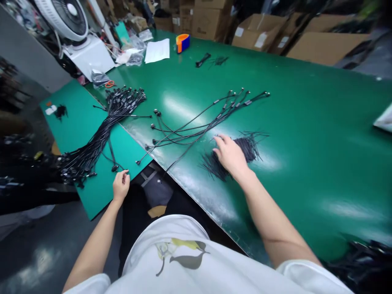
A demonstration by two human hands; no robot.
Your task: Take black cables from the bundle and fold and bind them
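My right hand (230, 155) lies on a loose pile of thin black cable ties (245, 149) on the big green table (306, 134), fingers bent down into the pile. My left hand (121, 185) sits at the near edge of a lower green side table (82, 122), fingers curled in a pinch around the end of a thin black cable (114, 163). A thick bundle of black cables (101, 134) lies across the side table. Several loose black cables (208, 118) fan out across the big table just left of my right hand.
A white fan (69, 18) stands at the back left beside plastic bags and orange-handled scissors (109, 84). White paper (157, 50) and an orange-blue tape dispenser (182, 42) lie at the far edge. Cardboard boxes (260, 30) line the back. More black cables (364, 253) sit at lower right.
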